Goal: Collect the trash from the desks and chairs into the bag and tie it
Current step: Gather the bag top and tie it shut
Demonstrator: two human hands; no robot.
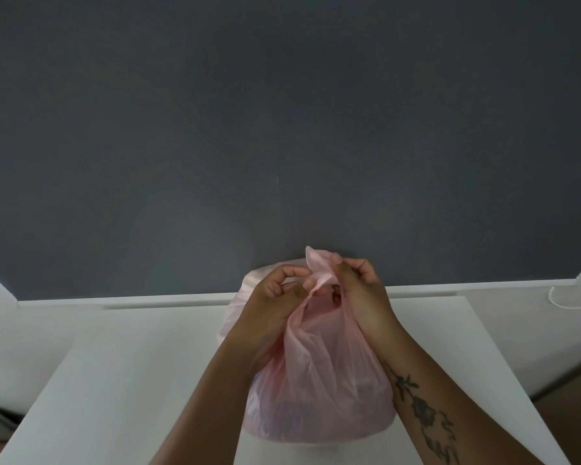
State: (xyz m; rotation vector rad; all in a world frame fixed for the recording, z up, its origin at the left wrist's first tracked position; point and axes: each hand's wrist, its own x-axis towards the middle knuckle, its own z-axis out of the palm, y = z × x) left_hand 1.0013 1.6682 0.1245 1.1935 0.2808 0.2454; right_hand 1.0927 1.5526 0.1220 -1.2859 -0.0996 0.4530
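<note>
A pale pink plastic bag point(319, 380) stands full on the white desk point(131, 364), its contents only dim shapes through the film. Its two handles are drawn up and crossed at the top. My left hand point(275, 297) pinches one handle from the left. My right hand point(359, 290) grips the other handle from the right, with a loose end of plastic sticking up above the fingers. Both hands meet right over the bag's mouth, which is gathered closed between them.
A dark grey wall point(282, 129) rises directly behind the desk. A white ledge point(450, 286) runs along its base, with a thin white cable point(564, 300) coiled at the right. Brown floor point(577, 397) shows beyond the desk's right edge.
</note>
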